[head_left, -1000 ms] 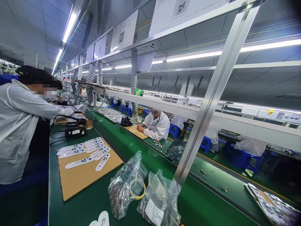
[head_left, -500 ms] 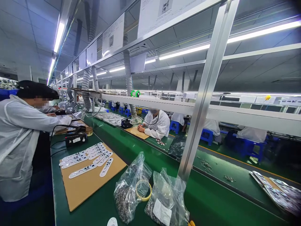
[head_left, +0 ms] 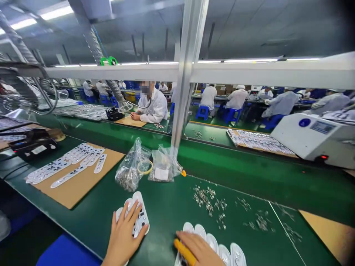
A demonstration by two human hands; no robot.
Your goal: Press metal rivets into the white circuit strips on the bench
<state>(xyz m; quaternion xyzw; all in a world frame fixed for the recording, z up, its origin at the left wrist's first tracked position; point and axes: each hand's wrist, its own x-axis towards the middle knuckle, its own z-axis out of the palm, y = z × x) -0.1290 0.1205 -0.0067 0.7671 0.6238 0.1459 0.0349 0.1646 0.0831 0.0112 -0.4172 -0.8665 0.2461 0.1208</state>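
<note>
My left hand [head_left: 124,229] lies spread over several long white plastic strips [head_left: 143,216] with small dark components on them, its fingertips resting on top. Over a second row of white strips [head_left: 212,242], my right hand [head_left: 203,251] is curled round a tool with an orange-yellow handle [head_left: 184,253]. The working end of that tool is hidden. Loose small metal parts [head_left: 203,197] are scattered on the green table [head_left: 163,221] beyond my right hand.
Clear bags of metal parts [head_left: 129,177] stand by an upright metal post [head_left: 184,92], with a tape roll [head_left: 145,167] among them. At left, more strips lie on cardboard [head_left: 74,192]. A co-worker [head_left: 155,103] sits across; a white machine [head_left: 307,135] stands right.
My view has swung right and downward. Both my hands, the white strips under them and the scattered metal parts on my side are now visible.
</note>
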